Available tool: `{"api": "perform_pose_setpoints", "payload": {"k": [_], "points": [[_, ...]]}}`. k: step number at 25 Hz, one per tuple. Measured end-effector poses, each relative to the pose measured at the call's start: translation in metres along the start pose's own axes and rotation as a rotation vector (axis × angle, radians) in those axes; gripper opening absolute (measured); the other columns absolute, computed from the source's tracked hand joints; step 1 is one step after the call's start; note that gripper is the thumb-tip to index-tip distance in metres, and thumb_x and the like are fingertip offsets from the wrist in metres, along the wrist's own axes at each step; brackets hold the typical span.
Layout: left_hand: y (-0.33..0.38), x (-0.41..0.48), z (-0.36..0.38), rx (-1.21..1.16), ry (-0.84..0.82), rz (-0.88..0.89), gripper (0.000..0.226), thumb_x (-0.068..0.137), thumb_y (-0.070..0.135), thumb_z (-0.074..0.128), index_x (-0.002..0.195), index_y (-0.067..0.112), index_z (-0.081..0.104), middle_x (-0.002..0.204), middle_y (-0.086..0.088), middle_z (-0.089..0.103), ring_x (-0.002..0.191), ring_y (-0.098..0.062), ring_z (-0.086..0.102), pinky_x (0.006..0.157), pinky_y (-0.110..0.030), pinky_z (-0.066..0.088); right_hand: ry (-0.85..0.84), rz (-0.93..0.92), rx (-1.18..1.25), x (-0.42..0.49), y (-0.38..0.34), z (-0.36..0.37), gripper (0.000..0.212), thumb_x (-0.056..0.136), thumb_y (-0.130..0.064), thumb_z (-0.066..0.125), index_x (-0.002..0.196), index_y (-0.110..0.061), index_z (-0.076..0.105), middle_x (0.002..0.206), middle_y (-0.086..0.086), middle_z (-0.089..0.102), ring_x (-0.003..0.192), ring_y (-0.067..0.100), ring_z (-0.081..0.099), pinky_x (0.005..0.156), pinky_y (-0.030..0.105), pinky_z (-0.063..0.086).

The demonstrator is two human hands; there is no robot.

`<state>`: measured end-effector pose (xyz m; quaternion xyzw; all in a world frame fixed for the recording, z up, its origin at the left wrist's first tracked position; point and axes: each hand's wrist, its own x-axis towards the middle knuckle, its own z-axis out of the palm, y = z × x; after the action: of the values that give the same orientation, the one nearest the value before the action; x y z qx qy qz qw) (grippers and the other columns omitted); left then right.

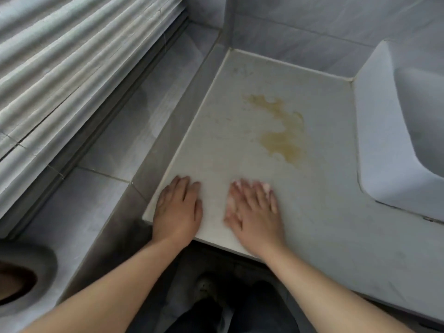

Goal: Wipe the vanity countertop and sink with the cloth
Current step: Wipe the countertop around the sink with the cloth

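Pale stone is lying under both of your hands: this is the one countertop [240, 131]. You are using two hands.

Your left hand [177, 210] is lying flat near the front left corner. Its fingers are straight and close together, and it is holding nothing.

Your right hand [254, 212] is lying just beside it, on the right, and it is looking blurry. Its fingers are straight and spread out, and they are pressing down on one cloth [266, 187]. The cloth is pale pink. It is sitting mostly under that hand, so you are seeing only small bits of it, peeking out past the fingertips and on the thumb side.

One yellow stain [283, 145] is showing on the countertop in two blobs, one behind the other. It is lying past your right fingertips, well apart from them.

One white sink [396, 140] is sitting off to the right of your right fingers, up against the countertop.

One set of white blinds [72, 68] is hanging far past your left fingers, off to the left.
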<state>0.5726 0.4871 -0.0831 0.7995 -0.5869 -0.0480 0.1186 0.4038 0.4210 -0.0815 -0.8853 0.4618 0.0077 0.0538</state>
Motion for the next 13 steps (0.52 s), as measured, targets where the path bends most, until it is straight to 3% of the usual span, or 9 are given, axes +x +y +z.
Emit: {"api": "perform_pose_setpoints", "payload": {"k": [2, 4, 6, 8, 11, 13], "points": [[0.007, 0.022, 0.000, 0.030, -0.088, 0.030, 0.067, 0.081, 0.042, 0.020, 0.130, 0.010, 0.051, 0.140, -0.015, 0.046, 0.134, -0.031, 0.036, 0.110, -0.046, 0.022, -0.011, -0.047, -0.045, -0.012, 0.017, 0.002, 0.067, 0.081, -0.055, 0.031, 0.141, -0.025, 0.041, 0.146, -0.002, 0.043, 0.134, 0.027, 0.040, 0.109, 0.042, 0.013], [0.009, 0.040, 0.002, 0.059, -0.140, 0.077, 0.082, 0.074, 0.052, 0.006, 0.142, 0.017, 0.034, 0.152, -0.007, 0.026, 0.142, -0.024, 0.015, 0.114, -0.041, 0.003, -0.006, 0.158, -0.015, -0.004, 0.055, -0.002, 0.071, 0.081, -0.059, 0.023, 0.146, -0.030, 0.029, 0.154, -0.004, 0.029, 0.142, 0.025, 0.025, 0.113, 0.041, 0.004], [0.007, 0.052, 0.005, 0.077, -0.135, 0.129, 0.085, 0.072, 0.057, 0.006, 0.143, 0.019, 0.032, 0.153, -0.006, 0.024, 0.143, -0.024, 0.012, 0.114, -0.044, 0.003, 0.033, 0.446, 0.031, 0.000, 0.081, -0.005, 0.067, 0.087, -0.057, 0.021, 0.149, -0.030, 0.017, 0.158, -0.005, 0.016, 0.144, 0.024, 0.013, 0.116, 0.042, 0.001], [0.003, 0.057, 0.007, 0.075, -0.089, 0.177, 0.080, 0.074, 0.057, 0.015, 0.138, 0.016, 0.040, 0.148, -0.011, 0.034, 0.140, -0.029, 0.022, 0.111, -0.049, 0.012, 0.082, 0.600, 0.048, 0.000, 0.066, -0.006, 0.066, 0.090, -0.053, 0.024, 0.150, -0.027, 0.015, 0.158, -0.002, 0.015, 0.144, 0.026, 0.012, 0.117, 0.044, 0.000], [0.007, 0.072, 0.004, 0.087, -0.074, 0.237, 0.076, 0.075, 0.056, 0.024, 0.133, 0.013, 0.047, 0.142, -0.015, 0.041, 0.137, -0.031, 0.029, 0.110, -0.051, 0.019, 0.089, 0.292, 0.035, -0.014, 0.025, 0.004, 0.071, 0.081, -0.057, 0.029, 0.143, -0.023, 0.036, 0.149, 0.000, 0.039, 0.136, 0.030, 0.036, 0.111, 0.043, 0.009], [0.010, 0.096, 0.001, 0.102, -0.148, 0.231, 0.074, 0.081, 0.059, 0.026, 0.142, 0.018, 0.032, 0.153, -0.008, 0.022, 0.143, -0.025, 0.011, 0.114, -0.045, 0.007, 0.122, 0.194, -0.011, -0.008, 0.049, 0.006, 0.068, 0.079, -0.056, 0.034, 0.137, -0.022, 0.045, 0.142, 0.001, 0.049, 0.129, 0.030, 0.047, 0.108, 0.043, 0.017]]}}
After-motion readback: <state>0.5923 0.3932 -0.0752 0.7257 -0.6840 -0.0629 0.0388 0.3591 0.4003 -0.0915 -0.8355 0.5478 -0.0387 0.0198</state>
